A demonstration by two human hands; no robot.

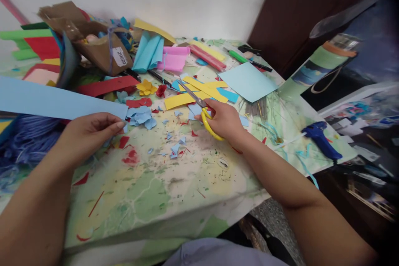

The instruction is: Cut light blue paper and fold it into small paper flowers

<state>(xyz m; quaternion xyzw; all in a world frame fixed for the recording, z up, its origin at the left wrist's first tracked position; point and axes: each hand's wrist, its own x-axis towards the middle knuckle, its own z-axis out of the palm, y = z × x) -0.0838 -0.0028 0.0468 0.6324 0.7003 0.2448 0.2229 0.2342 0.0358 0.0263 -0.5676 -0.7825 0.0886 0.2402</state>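
My right hand [220,118] is closed round the yellow handles of a pair of scissors [196,97], whose blades point up and left over yellow paper strips [179,100]. My left hand [99,129] has its thumb and fingers pinched together at the right end of a long light blue paper strip [62,99]; a small blue bit shows at the fingertips, but what they grip is too small to make out. Cut blue paper pieces [141,117] lie just right of that hand, close to a yellow paper flower [146,87] and a small red one [161,90].
Paper scraps dot the patterned tablecloth [137,199]. A cardboard box [99,52] and blue yarn [28,143] are at left. Toward the right are a pale blue sheet [249,82], a blue glue gun [322,139] and a bottle [321,66].
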